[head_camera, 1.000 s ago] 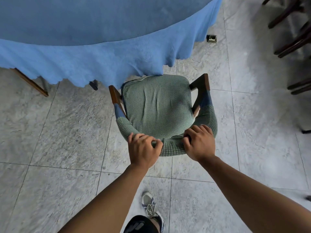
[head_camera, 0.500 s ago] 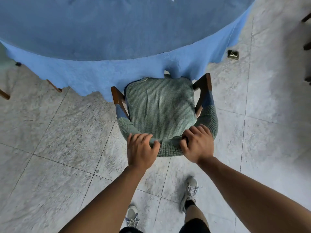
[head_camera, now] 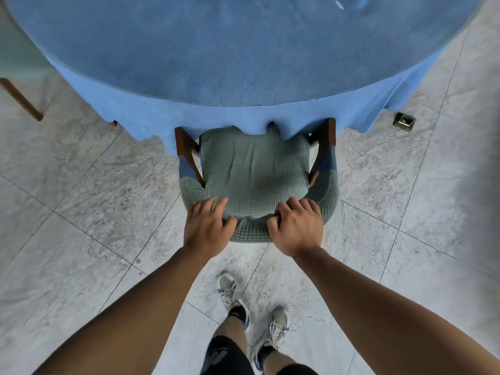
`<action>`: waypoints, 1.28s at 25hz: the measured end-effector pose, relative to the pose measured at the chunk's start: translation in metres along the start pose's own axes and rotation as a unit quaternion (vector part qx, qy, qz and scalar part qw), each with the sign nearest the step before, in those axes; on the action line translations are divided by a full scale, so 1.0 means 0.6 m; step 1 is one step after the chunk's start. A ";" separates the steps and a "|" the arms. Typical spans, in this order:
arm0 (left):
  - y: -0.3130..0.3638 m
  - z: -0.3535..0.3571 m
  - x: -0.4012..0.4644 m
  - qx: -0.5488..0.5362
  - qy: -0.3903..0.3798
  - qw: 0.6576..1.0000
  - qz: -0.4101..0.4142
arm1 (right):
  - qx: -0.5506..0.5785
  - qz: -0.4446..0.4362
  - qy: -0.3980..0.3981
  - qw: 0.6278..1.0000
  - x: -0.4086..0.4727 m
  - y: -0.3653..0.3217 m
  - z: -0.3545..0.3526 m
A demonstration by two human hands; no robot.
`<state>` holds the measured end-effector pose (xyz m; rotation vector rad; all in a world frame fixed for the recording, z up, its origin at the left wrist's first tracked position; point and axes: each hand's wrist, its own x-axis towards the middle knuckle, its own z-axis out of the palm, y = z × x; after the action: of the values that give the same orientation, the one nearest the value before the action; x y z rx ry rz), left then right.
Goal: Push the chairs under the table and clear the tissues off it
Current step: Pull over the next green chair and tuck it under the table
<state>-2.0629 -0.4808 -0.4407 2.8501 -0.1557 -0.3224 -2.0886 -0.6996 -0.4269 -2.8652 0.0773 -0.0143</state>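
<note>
Here, chair point(head_camera: 255, 171) front edge tucked beneath blue tablecloth point(head_camera: 243, 115) hem of tabletop point(head_camera: 216, 50), left hand point(head_camera: 207, 228) fingers relaxed on backrest, right hand point(head_camera: 296, 228) gripping it, tiled floor point(head_camera: 94, 198) on both sides

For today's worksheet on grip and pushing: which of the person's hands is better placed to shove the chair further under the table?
Probably the right hand: its fingers curl round the chair backrest, while the left hand lies flatter on it.
</note>
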 end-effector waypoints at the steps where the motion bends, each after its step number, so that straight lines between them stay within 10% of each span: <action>1: 0.008 -0.004 0.004 -0.006 -0.006 1.000 -0.018 | -0.001 0.005 -0.016 1.000 0.010 0.002 -0.004; 21: 0.064 -0.029 0.126 -0.065 0.080 0.994 -0.031 | 0.064 -0.048 0.004 0.997 0.138 0.013 -0.007; 32: 0.058 -0.063 0.276 0.023 0.167 0.981 0.092 | 0.071 -0.102 0.093 0.988 0.300 0.010 0.000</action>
<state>-1.8961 -0.5274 -0.4297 2.8559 -0.3582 0.2006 -1.9091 -0.7152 -0.4283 -2.7096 -0.1740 -0.3153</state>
